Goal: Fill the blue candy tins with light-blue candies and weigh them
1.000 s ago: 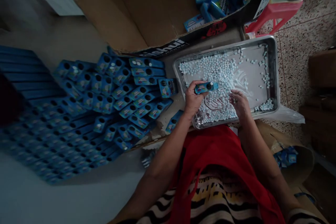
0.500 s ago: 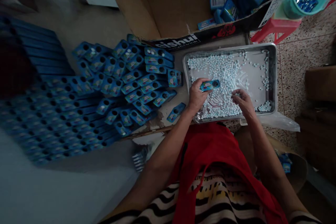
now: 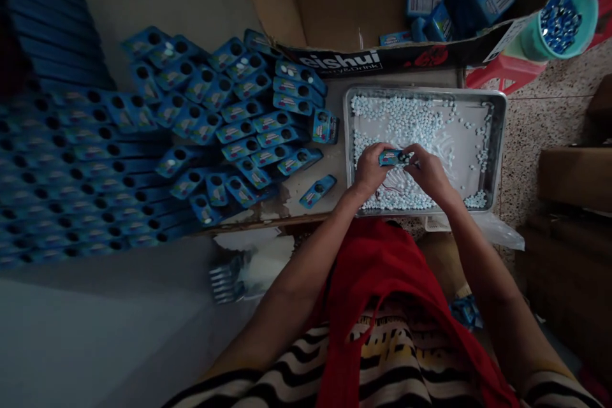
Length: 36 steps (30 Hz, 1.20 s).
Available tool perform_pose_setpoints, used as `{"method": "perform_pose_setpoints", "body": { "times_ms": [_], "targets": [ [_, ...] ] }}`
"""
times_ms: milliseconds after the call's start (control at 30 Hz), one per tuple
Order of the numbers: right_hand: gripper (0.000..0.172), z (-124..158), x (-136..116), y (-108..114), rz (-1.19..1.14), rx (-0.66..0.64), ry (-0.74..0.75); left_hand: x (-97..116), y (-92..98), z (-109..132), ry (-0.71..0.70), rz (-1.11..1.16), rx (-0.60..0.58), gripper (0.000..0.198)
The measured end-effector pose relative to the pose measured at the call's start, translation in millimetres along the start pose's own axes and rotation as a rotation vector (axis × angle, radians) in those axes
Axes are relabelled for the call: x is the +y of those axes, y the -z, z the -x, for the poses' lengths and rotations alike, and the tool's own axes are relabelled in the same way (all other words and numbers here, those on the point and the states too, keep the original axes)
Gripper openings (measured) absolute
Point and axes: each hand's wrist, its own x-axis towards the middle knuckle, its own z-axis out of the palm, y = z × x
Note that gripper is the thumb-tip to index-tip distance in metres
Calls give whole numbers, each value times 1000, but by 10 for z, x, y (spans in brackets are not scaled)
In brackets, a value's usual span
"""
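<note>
My left hand (image 3: 368, 171) is closed round a small blue box (image 3: 390, 157) with a dark round hole in its end, held level above the metal tray (image 3: 348, 140). My right hand (image 3: 426, 171) meets it from the right, thumb and fingertips pinched together at the hole. Tiny pale spots show at those fingertips; they look like the small white pellets (image 3: 406, 116) spread over the tray, though the fingers partly hide them. Left of the tray, one blue box (image 3: 317, 192) lies alone on the table and another (image 3: 325, 125) stands near the tray's edge.
Many blue boxes with holes (image 3: 243, 131) crowd the table to the left, several with white pellets on top. Behind the tray stands an open carton (image 3: 344, 60) holding blue packs. A turquoise bucket (image 3: 535, 38) of shiny blue pieces is on a red stool (image 3: 507, 73).
My right hand has risen from the pellets in the tray and moved left to the end of the box. My left hand still holds the box. The whole view has shifted slightly.
</note>
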Motion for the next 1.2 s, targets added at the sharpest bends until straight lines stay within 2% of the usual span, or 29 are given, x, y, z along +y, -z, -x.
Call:
{"method": "perform_pose_setpoints", "body": {
  "times_ms": [133, 267, 333, 567, 700, 833, 933, 1033, 1133, 1200],
  "targets": [
    [20, 68, 114, 3, -248, 143, -99, -63, -87, -16, 79, 173, -28, 43],
    [29, 131, 235, -1, -586, 282, -291, -96, -171, -32, 121, 348, -36, 40],
    [34, 158, 274, 3, -646, 324, -331, -90, -201, -47, 119, 361, -44, 39],
    [33, 106, 284, 7, -564, 263, -267, -56, -152, -87, 108, 280, -14, 43],
    [30, 53, 233, 1, -348, 226, -189, 6, -125, -60, 118, 286, -51, 39],
    [29, 14, 151, -47, -140, 282, -138, 89, -217, -53, 105, 311, -77, 39],
    [34, 15, 180, -14, -235, 321, -174, 146, -237, -9, 97, 321, -76, 42],
    [39, 79, 352, 161, -253, 294, -183, 241, -57, 222, 55, 273, -5, 41],
    [38, 161, 572, 319, 166, 228, 13, 349, 348, 713, -4, 207, 91, 39],
    [37, 184, 635, 258, 472, 164, 157, 383, 671, 1152, -13, 159, 183, 37]
  ]
}}
